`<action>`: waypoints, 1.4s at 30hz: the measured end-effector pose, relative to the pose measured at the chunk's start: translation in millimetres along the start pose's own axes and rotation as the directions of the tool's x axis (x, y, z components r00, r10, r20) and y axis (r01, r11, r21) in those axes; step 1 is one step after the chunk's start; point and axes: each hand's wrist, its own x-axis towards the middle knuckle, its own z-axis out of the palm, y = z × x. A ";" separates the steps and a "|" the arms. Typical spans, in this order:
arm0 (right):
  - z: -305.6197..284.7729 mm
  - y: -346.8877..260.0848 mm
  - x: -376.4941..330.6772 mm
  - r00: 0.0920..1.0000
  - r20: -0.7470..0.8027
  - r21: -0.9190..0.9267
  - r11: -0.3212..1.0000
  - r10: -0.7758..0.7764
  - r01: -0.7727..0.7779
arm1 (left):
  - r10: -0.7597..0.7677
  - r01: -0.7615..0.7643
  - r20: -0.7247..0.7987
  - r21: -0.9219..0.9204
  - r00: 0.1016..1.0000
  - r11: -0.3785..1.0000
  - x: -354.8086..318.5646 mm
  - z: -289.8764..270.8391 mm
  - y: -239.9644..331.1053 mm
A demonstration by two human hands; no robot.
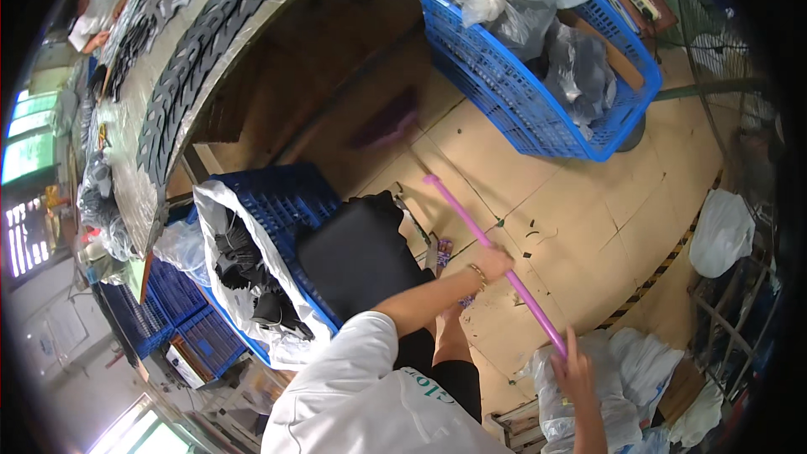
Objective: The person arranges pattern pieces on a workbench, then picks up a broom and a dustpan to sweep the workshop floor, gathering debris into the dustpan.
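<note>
Both my hands grip a long pink stick (pixel 458 212) that slants across the beige tiled floor (pixel 580 202). My left hand (pixel 492 262), with a bracelet at the wrist, is closed around the stick's middle. My right hand (pixel 572 366) is closed around its near end, lower right. Beyond the stick's far end a blurred purple shape (pixel 388 122) lies in the shadow under the table; it looks like a brush head. My legs in black shorts stand just below my left forearm.
A blue crate (pixel 538 122) holding clear bags of dark parts stands ahead. Another blue crate (pixel 277 197), lined with a white bag, and a black seat (pixel 361 256) are at left. A long table (pixel 126 151) carries black pieces. White bags (pixel 721 231) and striped floor tape (pixel 651 277) lie at right.
</note>
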 end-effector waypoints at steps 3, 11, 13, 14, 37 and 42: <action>9.8 -24.1 93.9 0.980 0.156 -0.239 0.957 -0.127 0.163 | -0.293 0.296 -0.048 0.054 0.955 0.954 -18.4 22.9 -87.9; 118.8 -114.5 261.9 0.965 -0.006 -0.278 0.927 -0.262 0.250 | -0.754 0.680 -0.076 0.499 0.652 0.537 -73.6 -37.5 -324.2; 134.3 -70.1 255.5 0.985 -0.151 -0.287 0.957 -0.085 0.039 | -0.671 0.613 -0.042 0.451 0.740 0.648 -10.0 -1.8 -277.2; 123.1 -51.6 246.9 0.996 -0.091 -0.256 0.966 -0.004 -0.020 | -0.632 0.602 -0.087 0.426 0.770 0.675 11.8 2.3 -255.5; -88.4 -59.9 -248.3 0.574 -0.806 -0.510 0.320 0.147 -0.798 | 0.396 -0.305 0.261 -0.327 0.880 0.894 6.1 -31.8 248.8; -35.5 -18.3 -277.6 -0.215 -0.943 0.325 0.547 0.255 -0.771 | 0.327 -0.293 0.050 -0.337 0.944 0.895 -16.6 -53.2 187.0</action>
